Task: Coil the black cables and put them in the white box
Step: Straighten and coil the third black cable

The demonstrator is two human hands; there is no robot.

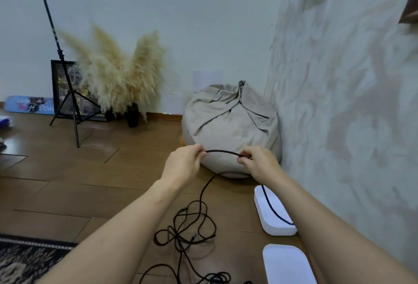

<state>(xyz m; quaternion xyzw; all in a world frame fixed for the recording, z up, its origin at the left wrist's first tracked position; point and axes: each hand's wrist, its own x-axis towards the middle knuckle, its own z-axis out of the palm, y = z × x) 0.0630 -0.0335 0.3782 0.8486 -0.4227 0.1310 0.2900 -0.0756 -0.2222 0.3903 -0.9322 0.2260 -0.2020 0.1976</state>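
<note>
A wooden floor (67, 188) and a mottled plaster wall (339, 102) on the right frame the scene, with a plain pale wall behind. A beige beanbag (230, 125) slumps in the corner where the two walls meet, directly beyond the person's raised hands and partly hidden by them. To its left, plumes of pampas grass (117, 73) rise from dark vases on the floor, in front of a black-framed picture (56, 80) propped against the back wall. A black tripod stand (65, 93) is planted before both, its pole running up out of view. A patterned rug (27, 258) fills the lower left corner.

Along the right wall, the white box (279, 229) sits open on the floor just beside the right forearm, which covers its near corner. A dark cable (273, 209) runs lengthwise inside it, its far end lost behind the right wrist. A white lid (287, 265) lies flat nearer the camera, apart from the box.

Between the forearms, the black cable (187, 227) sprawls in loose, tangled loops on the boards, one strand climbing from the heap toward the hands. The left hand (183, 166) and right hand (257, 163) are held above the floor with fingers curled. Each pinches the cable between thumb and fingertips, so that a short length arches between them in front of the beanbag.
</note>
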